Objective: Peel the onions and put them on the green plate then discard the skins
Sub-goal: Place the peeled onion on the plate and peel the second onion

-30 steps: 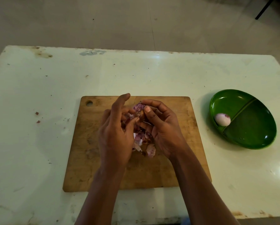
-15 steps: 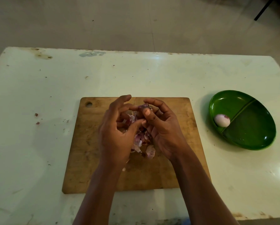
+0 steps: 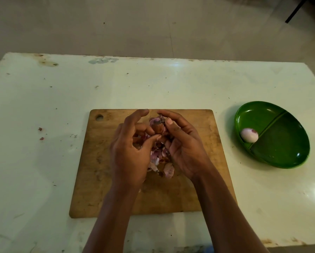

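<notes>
A: Where is the onion (image 3: 157, 125)?

B: It is held above the middle of the cutting board (image 3: 102, 170), between both hands. The right hand (image 3: 185, 148) cups it, fingers curled behind and thumb on top. The left hand (image 3: 128, 154) curls in from the other side, its thumb and a fingertip pinching at the brown skin.

A: What differs from 1 second ago?

B: Then the left forefinger stood up and away, and a purple patch of the onion faced the camera. Now both forefingers arch over it, tips nearly meeting, and a dry brown flap faces up. I judge the onion has been turned to a side not yet peeled.

A: So this one is unfinished?

B: I think so. How much skin the fingers hide I cannot tell.

A: And around it?

B: Loose skins (image 3: 159, 159) lie heaped on the board right under the hands, much as before. The green plate (image 3: 289, 157) stands well apart to the right on the white table (image 3: 43, 99). It holds 1 peeled onion (image 3: 249, 135) in the compartment nearer the board, against the ridge, and that count is unchanged.

A: What remains?

B: Finishing this peel, carrying the onion to the plate, then clearing the skins.
</notes>
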`<state>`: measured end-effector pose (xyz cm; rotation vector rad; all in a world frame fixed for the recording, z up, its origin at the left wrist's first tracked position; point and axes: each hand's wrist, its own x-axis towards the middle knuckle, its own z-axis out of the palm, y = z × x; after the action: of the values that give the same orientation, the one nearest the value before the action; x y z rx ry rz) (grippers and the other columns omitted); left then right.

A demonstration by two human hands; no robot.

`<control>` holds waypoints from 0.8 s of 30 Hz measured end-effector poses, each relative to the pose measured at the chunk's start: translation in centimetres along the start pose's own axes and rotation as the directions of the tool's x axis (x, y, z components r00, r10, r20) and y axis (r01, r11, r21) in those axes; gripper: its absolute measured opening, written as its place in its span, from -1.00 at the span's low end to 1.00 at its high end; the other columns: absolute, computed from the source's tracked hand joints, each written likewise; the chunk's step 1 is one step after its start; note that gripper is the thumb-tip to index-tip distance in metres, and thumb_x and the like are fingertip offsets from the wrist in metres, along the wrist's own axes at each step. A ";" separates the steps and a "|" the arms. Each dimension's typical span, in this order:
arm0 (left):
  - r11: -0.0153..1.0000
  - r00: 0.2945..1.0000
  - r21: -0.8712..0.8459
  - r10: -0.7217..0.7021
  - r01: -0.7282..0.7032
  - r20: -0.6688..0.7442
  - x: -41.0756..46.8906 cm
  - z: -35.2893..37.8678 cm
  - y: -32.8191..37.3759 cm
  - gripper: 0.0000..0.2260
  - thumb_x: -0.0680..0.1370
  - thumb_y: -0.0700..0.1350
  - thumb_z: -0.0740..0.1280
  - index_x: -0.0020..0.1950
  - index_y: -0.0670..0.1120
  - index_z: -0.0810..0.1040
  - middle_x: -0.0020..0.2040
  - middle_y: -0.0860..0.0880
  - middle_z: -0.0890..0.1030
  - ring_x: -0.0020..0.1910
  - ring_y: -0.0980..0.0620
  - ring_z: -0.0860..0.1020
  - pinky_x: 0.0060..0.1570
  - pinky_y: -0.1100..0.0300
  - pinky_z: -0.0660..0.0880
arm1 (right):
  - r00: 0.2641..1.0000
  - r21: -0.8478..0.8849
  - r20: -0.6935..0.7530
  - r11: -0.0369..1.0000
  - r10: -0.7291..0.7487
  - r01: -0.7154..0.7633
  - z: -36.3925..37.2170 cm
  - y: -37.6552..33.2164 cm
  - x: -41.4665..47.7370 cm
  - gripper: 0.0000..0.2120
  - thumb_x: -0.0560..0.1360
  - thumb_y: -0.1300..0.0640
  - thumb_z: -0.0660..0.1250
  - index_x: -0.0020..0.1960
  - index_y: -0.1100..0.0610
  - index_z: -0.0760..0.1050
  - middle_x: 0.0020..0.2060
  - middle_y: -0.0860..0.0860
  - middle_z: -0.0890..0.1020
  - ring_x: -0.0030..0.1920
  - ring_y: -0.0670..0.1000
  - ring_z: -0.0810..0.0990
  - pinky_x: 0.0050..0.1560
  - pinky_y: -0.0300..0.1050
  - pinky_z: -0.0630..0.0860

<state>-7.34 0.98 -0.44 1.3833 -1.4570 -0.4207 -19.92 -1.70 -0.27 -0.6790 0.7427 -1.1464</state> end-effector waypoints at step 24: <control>0.995 0.995 0.078 0.053 -0.059 0.082 0.0 -0.1 -0.7 -0.36 0.33 -0.30 0.54 0.30 0.05 0.36 -0.03 -0.05 0.60 -0.05 0.03 0.61 -0.10 0.04 0.61 | 0.999 -0.013 0.018 1.000 0.026 -0.026 -0.6 0.2 0.1 -0.67 0.43 0.29 0.33 0.19 0.18 0.50 0.00 0.16 0.66 0.07 0.10 0.63 0.09 -0.04 0.58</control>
<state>-6.91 0.81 -0.94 1.3991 -1.5899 -0.3889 -20.29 -1.84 -0.82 -0.6876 0.7417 -1.1113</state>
